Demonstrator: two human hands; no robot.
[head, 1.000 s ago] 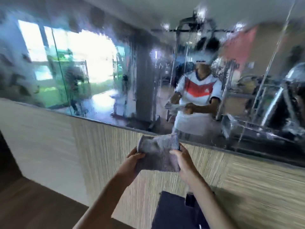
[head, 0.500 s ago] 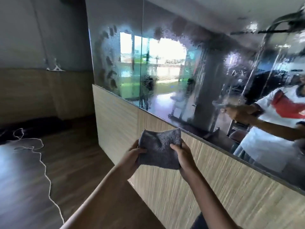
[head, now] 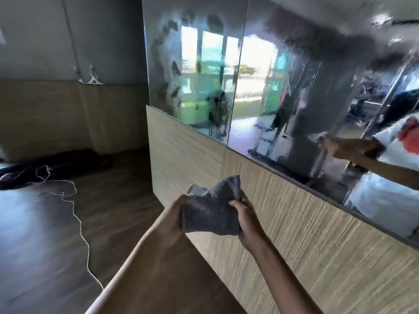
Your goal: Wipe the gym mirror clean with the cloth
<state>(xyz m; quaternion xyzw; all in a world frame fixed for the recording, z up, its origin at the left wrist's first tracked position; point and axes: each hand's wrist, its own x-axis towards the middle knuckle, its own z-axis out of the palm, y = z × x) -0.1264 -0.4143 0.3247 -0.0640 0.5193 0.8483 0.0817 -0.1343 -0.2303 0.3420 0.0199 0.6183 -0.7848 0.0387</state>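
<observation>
Grey cloth [head: 210, 211], held bunched between two hands in front of a wall mirror.

Fingers of the left hand [head: 175, 217] curl shut on the cloth's left edge; fingers of the right hand [head: 246, 219] pinch its right side, so the cloth sags crumpled between them. It hangs level with the pale wood-grain panel [head: 294, 234], below the mirror [head: 260, 87] and not touching it. The glass carries a mottled film and dark blotches, heaviest on the left pane. A thin cord [head: 77, 214] trails loose over the dark floor [head: 45, 245] to the left. Risks, as judged: a wadded cloth would likely smear the film into streaks rather than lift it; stepping left could snag the cord underfoot.
</observation>
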